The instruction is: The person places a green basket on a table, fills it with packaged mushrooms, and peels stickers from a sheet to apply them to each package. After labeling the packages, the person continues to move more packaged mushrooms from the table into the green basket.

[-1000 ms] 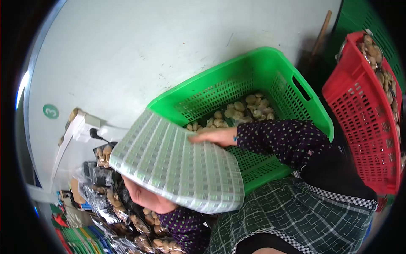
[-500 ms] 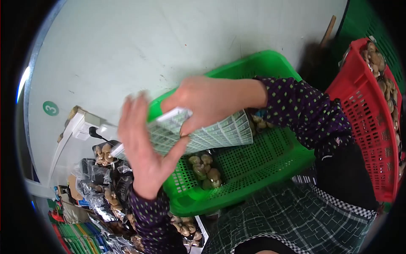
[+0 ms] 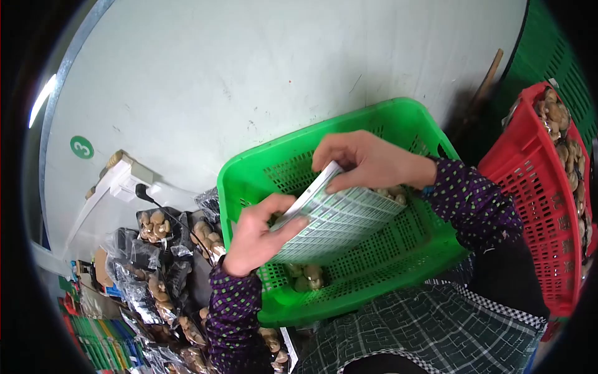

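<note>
A stack of label sheets point(image 3: 342, 218), printed with rows of small greenish labels, is held tilted over the green basket point(image 3: 398, 112). My left hand point(image 3: 258, 234) pinches its left edge between thumb and fingers. Higher up on the same edge, my right hand point(image 3: 374, 162) grips the stack with its thumb on the printed face. Below the sheets, a pack of mushrooms point(image 3: 307, 278) lies in the basket's lower left corner. More mushrooms point(image 3: 393, 194) show partly behind the stack on the right.
To the right stands a red basket point(image 3: 529, 181) filled with packed mushrooms. Several wrapped mushroom packs point(image 3: 159, 293) cover the surface at lower left, near a white device point(image 3: 118, 181) with a black cable. A pale wall point(image 3: 249, 68) rises behind, with a wooden stick point(image 3: 489, 75) against it.
My left hand has moved from a blurred, spread position to a pinch on the stack's edge. My right hand has shifted right along the sheets, and the stack has turned. The view has moved slightly.
</note>
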A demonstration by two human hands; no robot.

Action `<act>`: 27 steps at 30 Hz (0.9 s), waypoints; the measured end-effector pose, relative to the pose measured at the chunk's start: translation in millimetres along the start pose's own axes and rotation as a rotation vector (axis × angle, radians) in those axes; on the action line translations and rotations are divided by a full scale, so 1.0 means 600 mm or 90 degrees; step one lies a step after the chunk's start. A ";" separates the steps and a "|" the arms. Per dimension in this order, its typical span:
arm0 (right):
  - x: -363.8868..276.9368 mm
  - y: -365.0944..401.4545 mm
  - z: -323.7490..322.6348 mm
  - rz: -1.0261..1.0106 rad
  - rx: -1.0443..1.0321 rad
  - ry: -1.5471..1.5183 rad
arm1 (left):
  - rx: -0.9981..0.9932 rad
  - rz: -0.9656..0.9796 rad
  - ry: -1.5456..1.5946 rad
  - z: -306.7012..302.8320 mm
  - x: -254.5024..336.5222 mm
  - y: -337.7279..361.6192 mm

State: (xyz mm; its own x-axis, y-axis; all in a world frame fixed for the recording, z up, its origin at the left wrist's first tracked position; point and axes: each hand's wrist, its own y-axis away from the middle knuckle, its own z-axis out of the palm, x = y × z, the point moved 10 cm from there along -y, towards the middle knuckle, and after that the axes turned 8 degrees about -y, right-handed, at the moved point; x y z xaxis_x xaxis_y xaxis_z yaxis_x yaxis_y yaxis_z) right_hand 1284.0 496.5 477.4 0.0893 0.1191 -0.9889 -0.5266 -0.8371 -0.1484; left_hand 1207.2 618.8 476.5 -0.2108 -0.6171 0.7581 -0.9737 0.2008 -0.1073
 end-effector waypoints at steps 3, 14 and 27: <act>-0.010 -0.001 0.043 -0.004 -0.044 -0.066 | 0.020 -0.066 0.101 0.022 -0.002 -0.009; -0.019 0.015 0.061 -0.146 0.008 0.250 | 0.096 -0.107 0.304 0.055 -0.033 0.023; 0.056 0.063 0.099 -0.241 0.023 0.444 | 0.074 -0.297 0.446 0.143 -0.120 0.078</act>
State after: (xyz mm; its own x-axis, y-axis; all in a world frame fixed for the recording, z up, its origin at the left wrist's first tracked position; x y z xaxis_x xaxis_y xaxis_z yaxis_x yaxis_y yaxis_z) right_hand 1216.7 500.8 437.7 0.7703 0.0202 -0.6373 -0.3809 -0.7870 -0.4853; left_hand 1169.2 607.3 361.9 0.2793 0.0045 0.9602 -0.9584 -0.0601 0.2791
